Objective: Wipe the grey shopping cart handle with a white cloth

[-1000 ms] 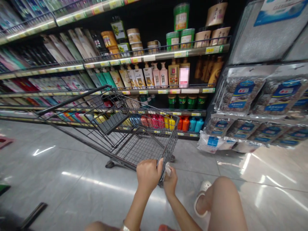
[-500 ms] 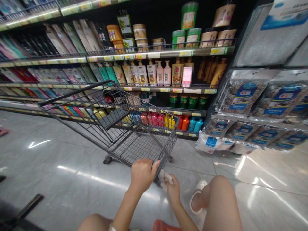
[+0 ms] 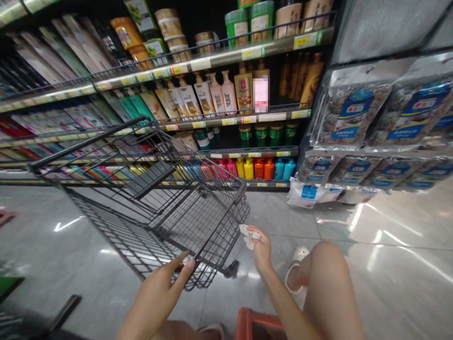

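Note:
My left hand [image 3: 161,290] is at the near end of the grey wire shopping cart [image 3: 200,219], thumb and forefinger stretched out and apart. Its fingertips are at the cart's rim; whether they press on it I cannot tell. A crumpled white tissue [image 3: 252,236] is pinched in my right hand [image 3: 262,250], just right of the cart's front end and apart from the wire. The cart stands tilted in view, with bare mesh at its bottom and a grey flap [image 3: 150,179] in its upper part. A caster [image 3: 231,269] shows below the near corner.
Shelves [image 3: 198,123] of bottles and jars run behind the cart. Bagged steel scourers [image 3: 357,111] hang at the right. Below my right forearm is a red plastic object [image 3: 244,323], partly cut off. My bent knee [image 3: 329,283] and white clog [image 3: 299,257] are on the right.
My left hand has let go of the cart's front rim and moved left and down. My right hand has risen from the lower corner with the tissue. The cart appears turned and closer.

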Motion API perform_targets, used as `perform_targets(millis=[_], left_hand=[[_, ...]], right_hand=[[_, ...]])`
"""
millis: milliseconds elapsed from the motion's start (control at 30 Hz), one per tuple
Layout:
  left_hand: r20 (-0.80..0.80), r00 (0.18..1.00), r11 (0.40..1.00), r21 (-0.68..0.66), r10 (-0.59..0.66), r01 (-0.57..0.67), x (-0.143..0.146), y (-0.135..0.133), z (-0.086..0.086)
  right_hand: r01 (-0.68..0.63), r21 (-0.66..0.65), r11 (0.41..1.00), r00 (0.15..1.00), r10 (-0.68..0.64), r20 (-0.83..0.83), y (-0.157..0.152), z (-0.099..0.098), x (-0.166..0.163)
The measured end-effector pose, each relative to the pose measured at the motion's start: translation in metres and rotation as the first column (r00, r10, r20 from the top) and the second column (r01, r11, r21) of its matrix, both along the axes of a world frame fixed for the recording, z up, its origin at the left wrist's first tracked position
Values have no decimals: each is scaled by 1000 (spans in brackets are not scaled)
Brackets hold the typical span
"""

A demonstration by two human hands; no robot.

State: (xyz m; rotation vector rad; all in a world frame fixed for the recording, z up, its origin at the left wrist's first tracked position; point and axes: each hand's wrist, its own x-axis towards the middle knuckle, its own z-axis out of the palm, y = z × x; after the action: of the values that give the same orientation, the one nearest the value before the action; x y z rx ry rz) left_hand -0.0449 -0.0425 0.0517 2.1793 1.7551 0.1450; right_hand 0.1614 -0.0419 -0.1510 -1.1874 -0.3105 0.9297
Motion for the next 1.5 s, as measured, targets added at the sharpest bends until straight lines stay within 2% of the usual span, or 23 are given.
perform_targets(millis=[67,167,233,333,433,533,733,900,1000,1100,1167,1200,1300,1400,1500], left_hand=[[51,996,994,79,70,-73,10,1,-1],[120,992,980,190,44,-66,37,9,-5],[137,990,969,240,28,-61,58,18,-8],[111,994,953,304,-19,-15,87,30,-15],[-86,995,952,296,-48,71,104,35,-23],[-340,940,954,275,-18,118,107,32,-29],[-480,876,896,371,-39,243,100,25,-31],[-504,863,858,425,-40,288,100,30,-31],[-494,868,830,463,-50,312,99,32,-32],[-475,878,790,513,-66,337,94,33,-33],[-466,881,761,544,-77,354,91,32,-34],[-461,884,746,560,-81,361,89,31,-34],[-447,889,710,594,-101,379,83,29,-33],[-442,887,699,592,-133,400,75,24,-32],[-432,883,696,577,-183,426,63,17,-30]], right_hand=[[30,-14,999,998,-31,-50,7,0,-3],[83,-11,996,994,-84,-66,19,4,-15],[105,28,994,994,-106,25,22,10,-25],[97,97,990,957,-120,264,20,19,-40],[36,141,989,895,-95,436,14,19,-47],[25,144,989,858,-95,504,15,11,-43],[84,118,989,819,-136,557,37,-1,-31],[36,134,990,852,-101,514,42,-2,-25],[62,89,994,926,-91,367,50,-4,-15],[87,47,995,969,-95,229,71,2,-2],[32,84,996,981,-47,189,88,12,4],[-44,128,991,988,25,150,95,18,6],[-223,286,932,974,204,94,104,35,5],[-281,383,880,959,269,86,91,42,0],[-323,402,856,945,317,85,68,41,-5]])
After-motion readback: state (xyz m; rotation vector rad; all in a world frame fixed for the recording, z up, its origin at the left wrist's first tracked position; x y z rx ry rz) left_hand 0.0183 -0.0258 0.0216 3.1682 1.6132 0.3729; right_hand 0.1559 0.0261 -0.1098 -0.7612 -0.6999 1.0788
